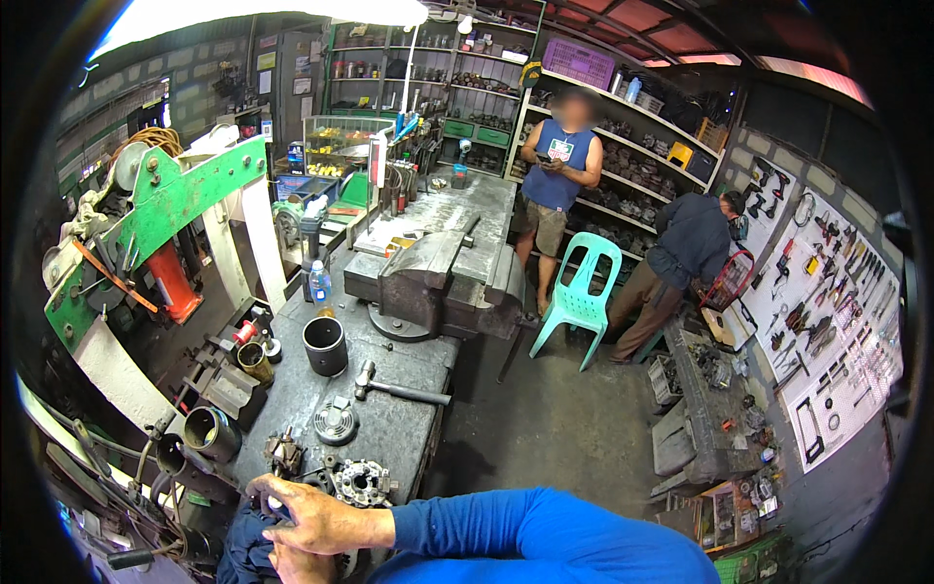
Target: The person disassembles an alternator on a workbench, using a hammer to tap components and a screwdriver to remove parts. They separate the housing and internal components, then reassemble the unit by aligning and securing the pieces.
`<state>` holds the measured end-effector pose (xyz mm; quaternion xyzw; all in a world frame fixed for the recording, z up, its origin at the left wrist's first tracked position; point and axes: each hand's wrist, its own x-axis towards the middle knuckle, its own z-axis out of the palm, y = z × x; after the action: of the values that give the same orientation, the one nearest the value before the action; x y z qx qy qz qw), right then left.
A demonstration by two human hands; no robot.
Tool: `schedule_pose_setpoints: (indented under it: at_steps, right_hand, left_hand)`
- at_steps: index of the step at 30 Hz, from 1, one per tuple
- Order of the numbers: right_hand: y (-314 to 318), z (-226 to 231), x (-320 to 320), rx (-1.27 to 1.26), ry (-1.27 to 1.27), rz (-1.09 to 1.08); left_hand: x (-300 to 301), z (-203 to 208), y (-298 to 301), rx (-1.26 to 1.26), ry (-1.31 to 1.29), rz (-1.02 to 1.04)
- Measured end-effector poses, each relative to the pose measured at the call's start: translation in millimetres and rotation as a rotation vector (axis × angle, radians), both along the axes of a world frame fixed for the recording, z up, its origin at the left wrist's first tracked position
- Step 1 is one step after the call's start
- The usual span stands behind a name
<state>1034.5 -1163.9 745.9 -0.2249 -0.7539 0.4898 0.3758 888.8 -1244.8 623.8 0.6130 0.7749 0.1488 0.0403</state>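
My right hand (319,518), in a blue sleeve, reaches across to the bench's near left end. Its fingers are curled and closed, but what they grip is too hidden to name. Just below it my left hand (300,565) shows only in part at the lower edge, its fingers covered. Dark blue cloth (245,547) bunches against both hands. Close beyond lie a round metal housing with openings (362,482), a rotor-like metal part (283,454) and a round slotted metal cover (336,421). A hammer (401,390) rests past them on the bench.
A big bench vise (438,282) is mounted beyond a black cylinder (325,346) and a plastic bottle (319,280). Left stands a green-and-white press frame (185,209). Two other people stand near a green plastic chair (576,292); tools hang on the right wall board (827,302).
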Motion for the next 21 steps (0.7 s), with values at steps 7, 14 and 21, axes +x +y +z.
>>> schedule_pose_setpoints:
  at_steps: [7, 14, 21]
  right_hand:
    - [-1, -2, -4, -0.068, -0.006, 0.008]
    - [-6, -18, -9, -0.21, 0.013, -0.063]
    - [1, -46, -16, -0.279, 0.085, -0.024]
  left_hand:
    - [1, 1, -2, 0.013, -0.085, 0.031]
    - [9, 10, -3, 0.095, -0.046, -0.035]
    - [9, 9, -5, 0.036, -0.1, -0.015]
